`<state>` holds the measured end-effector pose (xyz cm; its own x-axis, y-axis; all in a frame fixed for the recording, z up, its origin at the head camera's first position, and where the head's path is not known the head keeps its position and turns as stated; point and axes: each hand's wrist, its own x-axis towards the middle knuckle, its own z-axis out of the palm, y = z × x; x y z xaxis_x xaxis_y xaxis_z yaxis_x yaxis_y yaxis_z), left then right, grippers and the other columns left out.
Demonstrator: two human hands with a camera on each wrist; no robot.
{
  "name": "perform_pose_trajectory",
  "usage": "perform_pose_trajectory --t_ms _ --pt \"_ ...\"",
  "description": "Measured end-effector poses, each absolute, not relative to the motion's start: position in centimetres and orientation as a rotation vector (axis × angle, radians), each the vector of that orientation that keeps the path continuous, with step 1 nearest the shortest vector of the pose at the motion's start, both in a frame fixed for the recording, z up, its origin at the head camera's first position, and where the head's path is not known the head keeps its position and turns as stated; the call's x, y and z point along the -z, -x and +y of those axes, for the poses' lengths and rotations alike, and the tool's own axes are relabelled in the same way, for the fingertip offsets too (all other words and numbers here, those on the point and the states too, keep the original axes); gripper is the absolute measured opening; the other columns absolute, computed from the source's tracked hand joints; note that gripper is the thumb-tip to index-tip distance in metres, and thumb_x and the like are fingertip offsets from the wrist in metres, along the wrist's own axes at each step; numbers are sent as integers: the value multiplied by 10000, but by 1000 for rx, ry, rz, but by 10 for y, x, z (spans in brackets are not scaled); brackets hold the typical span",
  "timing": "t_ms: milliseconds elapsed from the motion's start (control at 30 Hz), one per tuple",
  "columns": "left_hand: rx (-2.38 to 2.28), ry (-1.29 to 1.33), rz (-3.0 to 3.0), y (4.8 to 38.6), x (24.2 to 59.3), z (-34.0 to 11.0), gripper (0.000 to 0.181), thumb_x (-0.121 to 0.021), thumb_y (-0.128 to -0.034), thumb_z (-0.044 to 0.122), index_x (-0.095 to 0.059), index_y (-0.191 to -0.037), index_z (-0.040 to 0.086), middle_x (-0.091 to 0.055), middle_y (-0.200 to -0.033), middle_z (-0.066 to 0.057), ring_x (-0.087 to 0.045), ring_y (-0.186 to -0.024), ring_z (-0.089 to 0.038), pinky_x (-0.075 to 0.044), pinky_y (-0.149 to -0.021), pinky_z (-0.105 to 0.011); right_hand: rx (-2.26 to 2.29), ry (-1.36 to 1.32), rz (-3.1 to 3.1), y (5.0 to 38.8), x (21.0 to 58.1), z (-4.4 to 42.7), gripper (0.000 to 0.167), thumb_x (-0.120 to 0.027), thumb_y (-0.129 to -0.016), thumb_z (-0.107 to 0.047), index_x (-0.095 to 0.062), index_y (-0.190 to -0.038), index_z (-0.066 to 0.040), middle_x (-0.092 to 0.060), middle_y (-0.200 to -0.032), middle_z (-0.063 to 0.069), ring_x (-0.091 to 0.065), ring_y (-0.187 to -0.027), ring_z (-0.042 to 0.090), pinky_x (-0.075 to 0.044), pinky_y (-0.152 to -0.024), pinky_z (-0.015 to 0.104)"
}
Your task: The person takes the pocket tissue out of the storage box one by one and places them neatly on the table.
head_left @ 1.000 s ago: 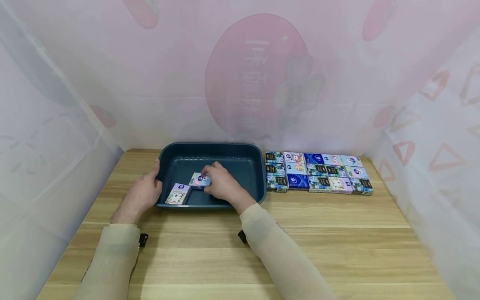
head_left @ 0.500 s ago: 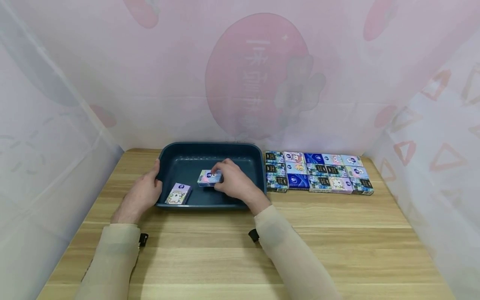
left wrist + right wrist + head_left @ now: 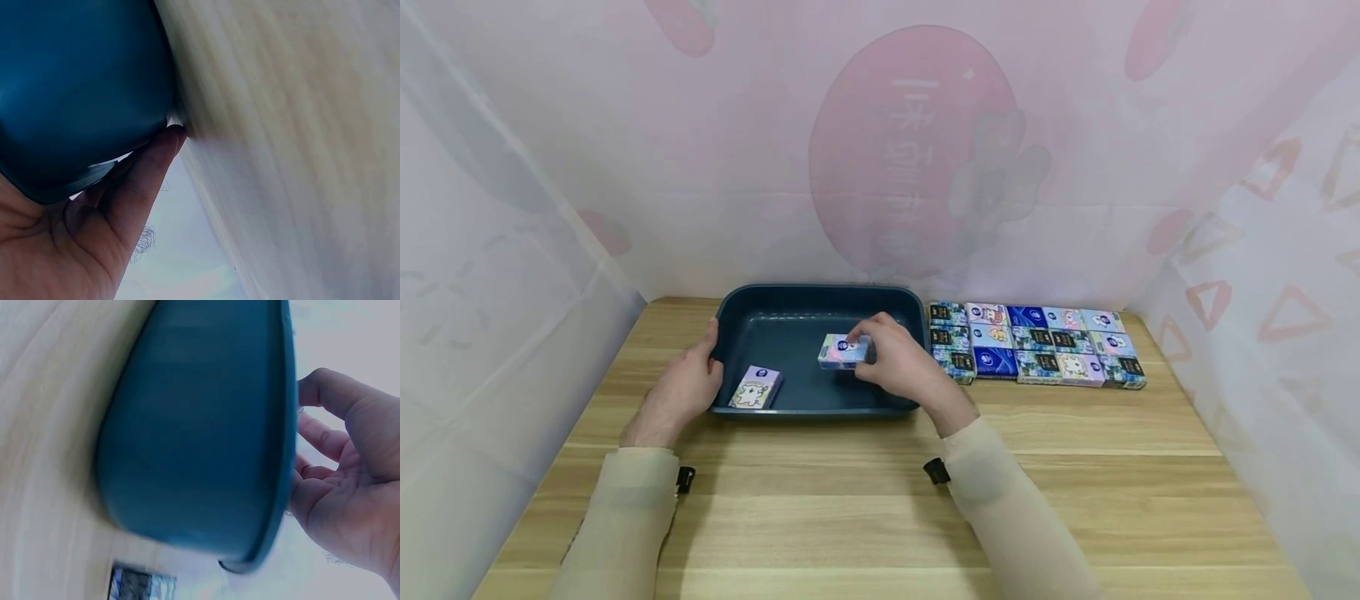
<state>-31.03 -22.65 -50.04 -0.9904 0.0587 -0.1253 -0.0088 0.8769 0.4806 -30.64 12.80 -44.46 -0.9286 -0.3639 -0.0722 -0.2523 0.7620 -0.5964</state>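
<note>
My left hand [image 3: 679, 385] grips the left rim of a dark teal plastic bin [image 3: 775, 290], thumb over the edge and fingers along the outer wall [image 3: 81, 75]. Above the bin's floor, right of its middle, my right hand [image 3: 898, 358] pinches a pale blue pocket tissue pack [image 3: 837, 352] by its right end. A lilac tissue pack [image 3: 756, 387] with a cartoon animal lies in the front left corner. In the right wrist view the bin's wall [image 3: 194, 425] hides the pack from sight, while the right hand [image 3: 350, 462] shows past the rim.
Right of the bin, several tissue packs [image 3: 1033, 340] in blue, dark and pastel prints lie in three rows against each other. All stand on a wooden table [image 3: 850, 500], with a pink and white printed cloth [image 3: 737, 167] hanging behind and at the sides.
My right hand has lifted the pale blue tissue pack from beside the lilac one and carried it right. The left hand stays on the bin's rim.
</note>
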Motion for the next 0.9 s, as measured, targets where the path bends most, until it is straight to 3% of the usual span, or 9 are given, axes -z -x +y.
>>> perform_pose_trajectory --t_ms 467,667,767,900 --pt "-744 -37 2913 309 500 -227 773 -420 -1215 149 -45 -1886 62 -352 -1801 -434 -666 -1071 -453 -576 -1038 -672 941 486 2788 294 430 173 384 -797 -1077 -97 -763 -1459 -107 -629 -1495 132 -645 -1119 272 -617 -974 429" --pt "-740 -39 2911 310 500 -227 776 -423 -1215 151 -46 -1887 63 -376 -1787 -441 -590 -770 -326 -551 -864 -556 962 475 2776 289 421 194 398 -779 -1082 -97 -756 -1479 -111 -618 -1538 155 -704 -1219 335 -655 -1066 504" --pt "-736 -40 2911 310 501 -227 776 -422 -1216 154 -42 -1888 67 -372 -1792 -435 -554 -719 -289 -547 -856 -536 986 463 2765 287 420 205 404 -776 -1078 -91 -751 -1481 -106 -613 -1554 157 -717 -1243 351 -658 -1070 516" --pt "-732 -41 2912 310 500 -226 777 -422 -1215 154 -42 -1887 65 -361 -1799 -430 -593 -776 -304 -560 -913 -567 1028 447 2743 285 419 218 410 -769 -1068 -74 -745 -1477 -84 -598 -1618 170 -743 -1363 406 -653 -1154 556"
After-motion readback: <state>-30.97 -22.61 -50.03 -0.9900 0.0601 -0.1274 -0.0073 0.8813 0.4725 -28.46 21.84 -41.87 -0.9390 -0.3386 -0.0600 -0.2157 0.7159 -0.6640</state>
